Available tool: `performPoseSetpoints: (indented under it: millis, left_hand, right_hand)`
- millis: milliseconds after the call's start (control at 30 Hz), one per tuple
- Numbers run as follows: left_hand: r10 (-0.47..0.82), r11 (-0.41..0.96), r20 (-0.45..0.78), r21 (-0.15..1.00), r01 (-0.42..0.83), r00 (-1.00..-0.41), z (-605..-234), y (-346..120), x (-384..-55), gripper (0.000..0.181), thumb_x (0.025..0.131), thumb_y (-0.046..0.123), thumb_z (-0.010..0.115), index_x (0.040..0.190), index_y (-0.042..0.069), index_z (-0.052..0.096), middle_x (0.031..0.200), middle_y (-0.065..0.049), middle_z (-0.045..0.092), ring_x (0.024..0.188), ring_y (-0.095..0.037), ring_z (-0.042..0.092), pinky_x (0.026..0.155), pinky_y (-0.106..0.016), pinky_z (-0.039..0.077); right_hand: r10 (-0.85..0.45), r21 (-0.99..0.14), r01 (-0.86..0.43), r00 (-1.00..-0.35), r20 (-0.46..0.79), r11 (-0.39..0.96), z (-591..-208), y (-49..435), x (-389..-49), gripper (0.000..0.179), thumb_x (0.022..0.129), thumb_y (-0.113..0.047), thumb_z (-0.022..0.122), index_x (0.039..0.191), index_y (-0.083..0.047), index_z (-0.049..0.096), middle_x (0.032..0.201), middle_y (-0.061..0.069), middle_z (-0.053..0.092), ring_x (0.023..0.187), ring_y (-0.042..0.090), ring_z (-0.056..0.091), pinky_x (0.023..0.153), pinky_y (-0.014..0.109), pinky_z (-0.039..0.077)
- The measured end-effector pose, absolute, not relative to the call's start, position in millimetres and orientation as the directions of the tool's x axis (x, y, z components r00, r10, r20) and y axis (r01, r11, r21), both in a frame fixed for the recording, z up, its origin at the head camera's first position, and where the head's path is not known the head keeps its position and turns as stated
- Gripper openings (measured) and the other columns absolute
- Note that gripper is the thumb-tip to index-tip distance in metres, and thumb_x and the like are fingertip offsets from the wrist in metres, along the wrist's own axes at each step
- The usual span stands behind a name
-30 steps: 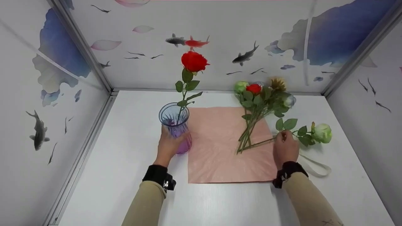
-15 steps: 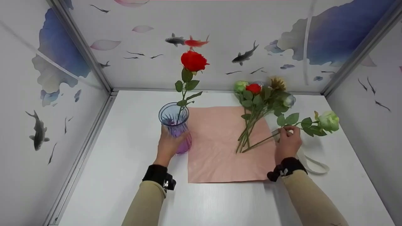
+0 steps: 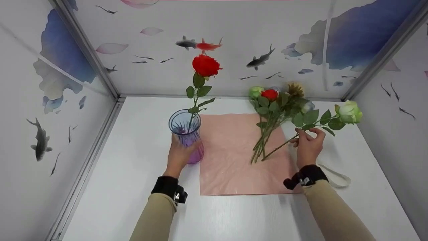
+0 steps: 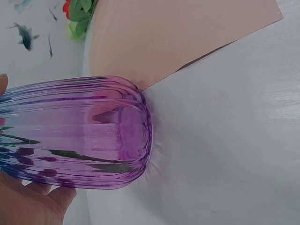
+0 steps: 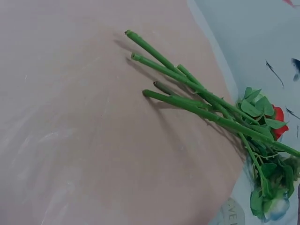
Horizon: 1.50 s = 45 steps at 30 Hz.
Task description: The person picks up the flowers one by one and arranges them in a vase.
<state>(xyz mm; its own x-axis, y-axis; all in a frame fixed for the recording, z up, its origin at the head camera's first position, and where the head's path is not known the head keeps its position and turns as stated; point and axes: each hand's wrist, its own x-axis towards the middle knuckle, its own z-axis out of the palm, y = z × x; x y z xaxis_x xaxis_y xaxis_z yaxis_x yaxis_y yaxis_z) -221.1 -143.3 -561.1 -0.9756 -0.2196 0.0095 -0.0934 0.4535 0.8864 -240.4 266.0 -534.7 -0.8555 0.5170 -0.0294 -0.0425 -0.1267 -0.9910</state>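
Note:
At centre left, my left hand (image 3: 179,155) grips a ribbed glass vase (image 3: 196,155), blue at the rim and purple below. One red rose (image 3: 206,65) stands in it, leaning slightly right. The left wrist view shows the vase's purple base (image 4: 131,131) over the white table and fingers (image 4: 58,197) along its side. On the right, my right hand (image 3: 309,144) pinches the leafy stem of a pale green-white rose (image 3: 349,112). Its bloom points right, and its cut end lies by the other stems. The right hand itself is outside the right wrist view.
A bunch of artificial flowers (image 3: 281,103) lies with its stems across a pink paper sheet (image 3: 234,177) on the white table (image 3: 143,140). White ribbon (image 3: 339,179) loops beside my right wrist. Printed walls (image 3: 214,20) enclose the back and sides.
My right hand has moved slightly up and away, lifting the green-white rose; its bloom rises and its stem end slides a little right. The left hand and vase have stayed still.

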Motion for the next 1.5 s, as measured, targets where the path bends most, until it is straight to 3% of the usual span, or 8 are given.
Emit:
performPoseSetpoints:
  millis: [167,333,633,867,1500]
  left_hand:
    - [-0.219,0.451,0.019,0.888,-0.083,-0.976,-562,-143,-221,0.113,0.083,0.048,0.081,0.162,0.011,0.01,0.161,-0.021,0.036,0.146,-0.038,0.04,0.118,-0.054,0.034]
    - [-0.217,0.455,0.022,0.887,-0.081,-0.976,-560,-143,-220,0.113,0.084,0.048,0.081,0.162,0.011,0.008,0.162,-0.02,0.034,0.147,-0.037,0.039,0.118,-0.053,0.033]
    - [-0.223,0.45,0.011,0.888,-0.093,-0.975,-561,-144,-218,0.112,0.083,0.052,0.079,0.162,0.013,0.009,0.162,-0.019,0.035,0.146,-0.038,0.04,0.117,-0.055,0.035]
    - [-0.224,0.443,0.006,0.891,-0.096,-0.975,-560,-144,-218,0.112,0.083,0.051,0.08,0.162,0.012,0.01,0.161,-0.02,0.036,0.146,-0.038,0.04,0.117,-0.055,0.035]
    - [-0.211,0.458,0.021,0.886,-0.08,-0.977,-559,-143,-219,0.11,0.084,0.049,0.08,0.161,0.01,0.011,0.16,-0.02,0.037,0.145,-0.037,0.041,0.117,-0.055,0.035]
  right_hand:
    - [0.497,-0.988,-0.052,-0.867,-0.028,-0.147,-533,265,-242,0.029,0.099,-0.016,0.067,0.12,-0.011,0.047,0.09,0.006,0.077,0.056,0.017,0.063,0.052,0.027,0.046]
    - [0.484,-0.974,-0.15,-0.874,0.051,-0.169,-525,259,-238,0.023,0.101,-0.011,0.062,0.117,-0.004,0.049,0.09,0.015,0.076,0.055,0.018,0.064,0.053,0.027,0.048]
    - [0.483,-0.965,-0.24,-0.86,0.162,-0.102,-524,253,-245,0.017,0.1,-0.014,0.064,0.11,-0.002,0.057,0.092,0.02,0.073,0.059,0.021,0.062,0.055,0.028,0.048]
    - [0.479,-0.964,-0.261,-0.854,0.203,-0.058,-521,249,-248,0.015,0.1,-0.015,0.064,0.107,-0.003,0.057,0.096,0.01,0.056,0.061,0.017,0.062,0.061,0.027,0.049]
    - [0.482,-0.941,-0.338,-0.824,0.298,0.005,-511,244,-249,0.013,0.097,-0.012,0.066,0.096,-0.001,0.058,0.08,0.011,0.06,0.06,0.019,0.061,0.058,0.025,0.05]
